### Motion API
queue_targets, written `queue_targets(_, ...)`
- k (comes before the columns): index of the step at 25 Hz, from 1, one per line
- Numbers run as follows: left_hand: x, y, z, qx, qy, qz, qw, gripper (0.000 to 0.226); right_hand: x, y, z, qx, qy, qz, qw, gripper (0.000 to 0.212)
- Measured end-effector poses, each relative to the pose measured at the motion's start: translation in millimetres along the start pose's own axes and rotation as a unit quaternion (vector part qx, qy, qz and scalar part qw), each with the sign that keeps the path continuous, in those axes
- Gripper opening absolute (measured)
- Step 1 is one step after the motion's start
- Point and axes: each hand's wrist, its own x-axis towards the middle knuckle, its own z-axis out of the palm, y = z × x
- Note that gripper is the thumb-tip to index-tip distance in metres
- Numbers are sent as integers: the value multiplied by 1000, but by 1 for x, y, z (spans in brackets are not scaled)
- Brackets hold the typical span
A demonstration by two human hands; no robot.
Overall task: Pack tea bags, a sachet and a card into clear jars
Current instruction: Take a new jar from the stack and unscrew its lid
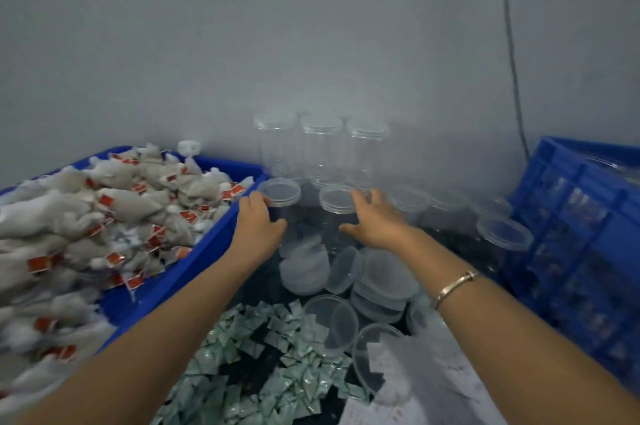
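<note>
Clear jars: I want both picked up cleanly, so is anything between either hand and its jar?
Nothing visible. The left hand is already at the left jar, and the right hand at the middle jar.

A single wide-angle head camera looks forward and down from close above the table, facing the grey wall [311, 26], with both forearms reaching in from the bottom edge toward the jars [320, 147].

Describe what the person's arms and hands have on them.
Both forearms are bare, with no sleeves in view and no gloves on either of the hands. The right wrist carries a thin metallic bangle with a small clasp-like fitting on top. The left hand and right hand show no rings that I can make out.
</note>
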Motion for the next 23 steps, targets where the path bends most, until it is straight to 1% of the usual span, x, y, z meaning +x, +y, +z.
queue_targets(1,10,-6,-3,64,47,21,997,33,5,-10,7,-8,15,-8,1000,81)
queue_targets(2,20,-11,-6,122,76,46,989,39,10,-20,13,-15,27,-20,999,81)
queue_targets(3,31,-13,-8,163,75,57,982,42,13,-30,17,-24,36,-35,998,82)
queue_targets(6,56,-11,-7,249,-13,43,968,51,23,-52,28,-67,40,-85,993,84)
queue_targets(7,63,-12,-3,293,-32,60,954,58,26,-59,31,-83,40,-101,991,85)
queue_targets(9,75,-16,7,380,-75,109,915,76,30,-70,38,-104,46,-122,986,84)
queue_targets(10,82,-18,10,411,-105,129,897,82,30,-75,42,-106,50,-127,985,84)
queue_targets(11,90,-21,12,427,-138,142,882,84,29,-79,46,-102,52,-129,985,84)
queue_targets(12,97,-24,15,428,-169,145,876,81,28,-81,51,-97,53,-132,985,82)
queue_targets(13,101,-27,18,413,-191,138,880,78,26,-82,55,-93,59,-136,985,80)
queue_targets(14,102,-30,22,391,-198,133,889,74,24,-81,58,-88,66,-141,984,78)
queue_targets(15,100,-34,26,371,-187,135,899,71,22,-79,59,-83,75,-146,983,76)
queue_targets(18,82,-45,32,338,-118,153,921,70,16,-73,54,-54,99,-145,983,71)
queue_targets(20,69,-43,30,310,-50,178,933,73,10,-71,45,-8,94,-131,987,70)
queue_targets(21,62,-36,26,267,-10,191,945,77,6,-70,40,21,93,-126,987,70)
queue_targets(23,45,-14,15,120,59,197,971,86,-5,-69,25,99,98,-126,982,71)
